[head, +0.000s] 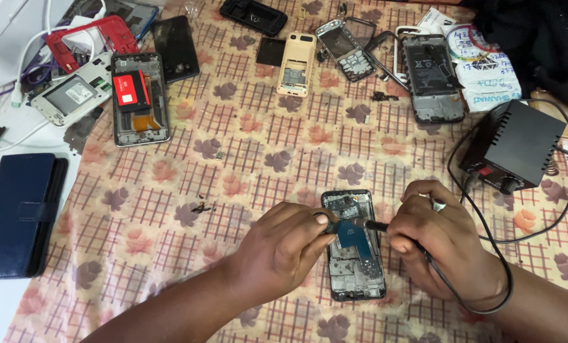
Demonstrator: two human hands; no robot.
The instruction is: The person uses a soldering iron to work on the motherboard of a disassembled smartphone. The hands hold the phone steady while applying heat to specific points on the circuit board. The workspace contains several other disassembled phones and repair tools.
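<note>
An opened phone (354, 267) lies back-up on the patterned cloth, its frame and boards exposed. My left hand (284, 248) pinches a small blue circuit board (349, 236) over the phone's middle. My right hand (439, 244) grips a black soldering iron (376, 225), its tip touching the board's upper edge. The iron's cord (481, 222) runs round my right wrist toward a black soldering station (515, 146) at the right.
Several dismantled phones lie along the far side: a frame with a red part (138, 98), a beige keypad phone (297, 63), a dark frame (431, 76). A navy wallet case (17, 213) sits at the left, white cables (24, 70) at top left, a printed bag (484, 67) top right.
</note>
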